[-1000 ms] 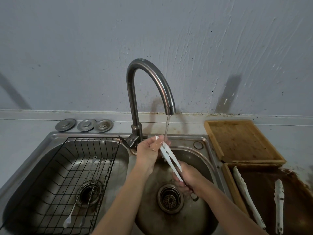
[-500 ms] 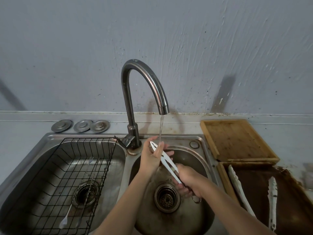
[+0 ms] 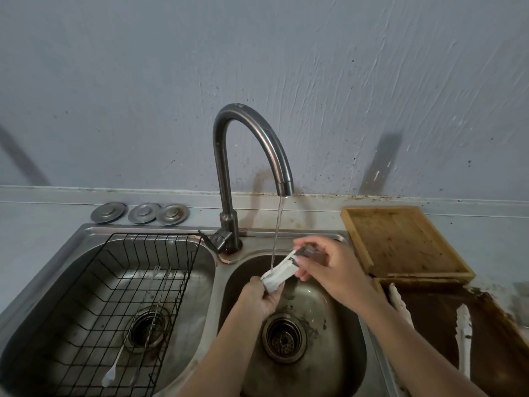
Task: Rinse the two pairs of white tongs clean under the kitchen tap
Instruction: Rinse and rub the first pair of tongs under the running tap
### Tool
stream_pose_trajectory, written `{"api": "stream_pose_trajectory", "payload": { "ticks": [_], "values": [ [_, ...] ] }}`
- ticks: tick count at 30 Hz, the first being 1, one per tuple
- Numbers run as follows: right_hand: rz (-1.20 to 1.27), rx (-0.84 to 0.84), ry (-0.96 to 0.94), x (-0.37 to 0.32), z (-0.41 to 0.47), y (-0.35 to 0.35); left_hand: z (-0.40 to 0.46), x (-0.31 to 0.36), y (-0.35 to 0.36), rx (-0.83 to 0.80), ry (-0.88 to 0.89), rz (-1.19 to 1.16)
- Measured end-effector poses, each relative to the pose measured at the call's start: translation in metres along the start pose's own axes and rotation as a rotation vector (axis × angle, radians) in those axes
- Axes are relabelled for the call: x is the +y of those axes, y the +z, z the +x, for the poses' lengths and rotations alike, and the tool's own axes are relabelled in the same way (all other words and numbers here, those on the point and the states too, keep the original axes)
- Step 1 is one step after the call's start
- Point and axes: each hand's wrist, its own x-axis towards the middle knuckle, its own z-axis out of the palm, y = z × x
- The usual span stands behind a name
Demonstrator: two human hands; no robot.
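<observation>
Water runs in a thin stream from the curved steel tap [image 3: 257,130] into the right sink basin [image 3: 337,348]. A pair of white tongs [image 3: 282,270] lies slanted across that stream, held at both ends. My left hand [image 3: 257,299] grips its lower end from below. My right hand [image 3: 326,265] pinches its upper, darker end. A second pair of white tongs [image 3: 463,339], dirty, lies on the dark wooden tray [image 3: 492,368] at the right; one arm [image 3: 399,303] sits by the tray's left rim.
A black wire basket [image 3: 86,310] fills the left basin, with a small white spoon [image 3: 110,378] and thin metal utensils in it. Three round metal plugs [image 3: 140,213] sit on the counter behind. A light wooden tray [image 3: 400,242] lies right of the sink.
The hands have swapped ends: the left dropped from the tongs' upper tip to the lower end, the right rose from the basin to the upper end. The tongs now slant the other way.
</observation>
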Motion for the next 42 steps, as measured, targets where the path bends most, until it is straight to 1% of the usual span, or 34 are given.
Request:
{"api": "stream_pose_trajectory", "payload": {
  "ticks": [2, 6, 11, 15, 17, 19, 22, 24, 26, 27, 28, 30, 31, 32, 34, 36, 37, 39, 40, 42],
  "values": [
    [-0.02, 0.066, -0.076, -0.001, 0.012, 0.017, 0.001, -0.003, -0.005, 0.008, -0.09, -0.042],
    [-0.01, 0.104, -0.169, -0.008, 0.03, 0.039, -0.008, -0.002, -0.016, 0.02, -0.206, -0.087],
    [0.03, 0.151, -0.189, -0.007, 0.034, 0.046, -0.012, 0.002, -0.018, 0.028, -0.249, -0.07],
    [0.006, 0.199, -0.189, -0.007, 0.033, 0.041, -0.016, 0.0, -0.015, 0.016, -0.224, -0.02],
    [-0.043, 0.166, -0.211, -0.008, 0.034, 0.036, -0.016, 0.001, -0.016, 0.03, -0.223, 0.027],
    [-0.091, 0.097, -0.227, -0.01, 0.035, 0.03, -0.017, 0.002, -0.018, 0.043, -0.236, 0.091],
    [-0.063, -0.04, -0.15, -0.014, 0.035, 0.026, -0.018, 0.005, -0.02, 0.068, -0.208, 0.132],
    [-0.105, -0.044, -0.124, -0.017, 0.036, 0.027, -0.019, 0.008, -0.022, 0.094, -0.164, 0.22],
    [-0.246, 0.041, -0.147, -0.024, 0.036, 0.025, -0.022, 0.016, -0.022, 0.101, -0.059, 0.321],
    [-0.377, 0.07, -0.176, -0.029, 0.035, 0.023, -0.025, 0.02, -0.021, 0.102, 0.006, 0.366],
    [-0.579, 0.07, -0.228, -0.033, 0.034, 0.022, -0.028, 0.024, -0.02, 0.107, 0.08, 0.414],
    [-1.031, -0.001, -0.35, -0.037, 0.031, 0.024, -0.035, 0.033, -0.012, 0.117, 0.244, 0.524],
    [-1.177, -0.032, -0.378, -0.036, 0.03, 0.028, -0.04, 0.038, -0.007, 0.13, 0.322, 0.577],
    [-1.262, -0.063, -0.369, -0.033, 0.029, 0.034, -0.043, 0.043, -0.003, 0.135, 0.388, 0.632],
    [-1.308, -0.097, -0.283, -0.024, 0.027, 0.045, -0.047, 0.053, 0.002, 0.13, 0.486, 0.729],
    [-1.208, -0.112, -0.18, -0.01, 0.025, 0.05, -0.047, 0.063, 0.002, 0.098, 0.53, 0.847],
    [-1.087, -0.128, -0.108, -0.002, 0.023, 0.051, -0.048, 0.066, 0.0, 0.08, 0.544, 0.92],
    [-0.722, -0.168, 0.138, 0.009, 0.022, 0.053, -0.046, 0.074, -0.009, 0.091, 0.601, 1.075],
    [-0.516, -0.172, 0.277, 0.012, 0.021, 0.054, -0.042, 0.078, -0.016, 0.127, 0.639, 1.121],
    [-0.072, -0.122, 0.552, 0.016, 0.02, 0.055, -0.037, 0.087, -0.027, 0.222, 0.734, 1.155]
  ]
}}
